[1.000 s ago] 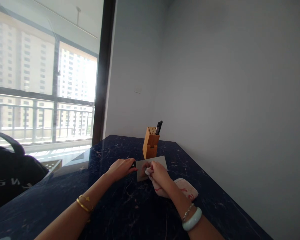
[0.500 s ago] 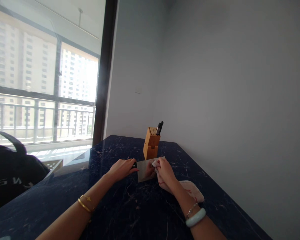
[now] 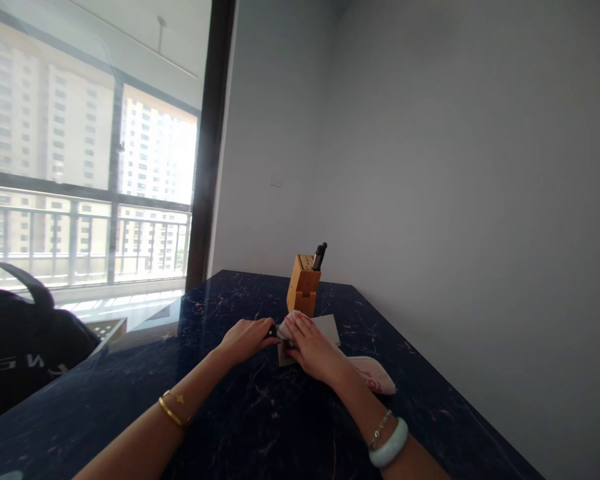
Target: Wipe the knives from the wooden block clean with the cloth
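My left hand (image 3: 246,339) is closed round the black handle of a cleaver (image 3: 327,328), whose broad steel blade points to the right above the dark tabletop. My right hand (image 3: 310,347) presses a bunched part of a pale cloth with red marks (image 3: 373,375) against the blade, close to the handle. Fingers and cloth cover the middle of the blade; its far end shows past the hand. The rest of the cloth trails under my right forearm. Just beyond the blade stands a wooden knife block (image 3: 301,290) with black-handled tools (image 3: 320,257) in it.
The dark blue marbled table (image 3: 240,413) narrows toward the far wall. A grey wall (image 3: 460,233) runs along its right side. To the left, a black bag (image 3: 25,347) sits beside the table, before a large window (image 3: 80,147).
My right hand has slid left with the cloth, from the blade's far end to near the handle. The trailing cloth has shifted a little left. My left hand has stayed nearly still.
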Available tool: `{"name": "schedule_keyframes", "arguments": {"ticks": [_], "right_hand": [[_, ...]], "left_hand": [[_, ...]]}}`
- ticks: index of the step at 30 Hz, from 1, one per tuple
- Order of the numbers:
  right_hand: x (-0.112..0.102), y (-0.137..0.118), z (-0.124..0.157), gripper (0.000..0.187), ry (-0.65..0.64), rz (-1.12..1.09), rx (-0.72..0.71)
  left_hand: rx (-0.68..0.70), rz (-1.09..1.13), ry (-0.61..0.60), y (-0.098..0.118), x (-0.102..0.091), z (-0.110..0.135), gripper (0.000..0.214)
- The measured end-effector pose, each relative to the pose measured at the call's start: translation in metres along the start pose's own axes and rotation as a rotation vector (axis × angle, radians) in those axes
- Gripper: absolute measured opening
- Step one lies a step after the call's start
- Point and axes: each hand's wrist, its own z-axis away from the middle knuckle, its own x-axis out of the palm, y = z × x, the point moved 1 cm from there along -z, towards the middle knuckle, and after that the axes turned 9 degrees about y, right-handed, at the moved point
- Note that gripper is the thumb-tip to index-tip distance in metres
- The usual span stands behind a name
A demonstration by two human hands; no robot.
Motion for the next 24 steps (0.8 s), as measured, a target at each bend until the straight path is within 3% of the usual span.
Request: {"name": "schedule_keyframes", "arguments": {"ticks": [5,10,15,18,24], "right_hand": [[0.002,-0.011,-0.001,0.063,-0.036,0.018,0.0],[0.003,0.015,0.003,0.049,0.081,0.166,0.196],[-0.001,0.027,0.001,0.046,0.102,0.26,0.258],[-0.002,0.014,-0.004,0.034,0.13,0.21,0.245],[-0.01,-0.026,-0.008,0.017,0.176,-0.008,0.041]], "left_hand": [[0.013,0.006,-0.006,-0.001,0.002,0.0,0.037],[0.028,0.008,0.0,0.001,0.001,0.0,0.044],[0.038,-0.005,-0.004,0.007,-0.001,-0.001,0.046],[0.048,-0.01,0.01,0.008,-0.001,-0.001,0.045],[0.058,-0.012,0.024,0.005,0.001,0.0,0.037]]}}
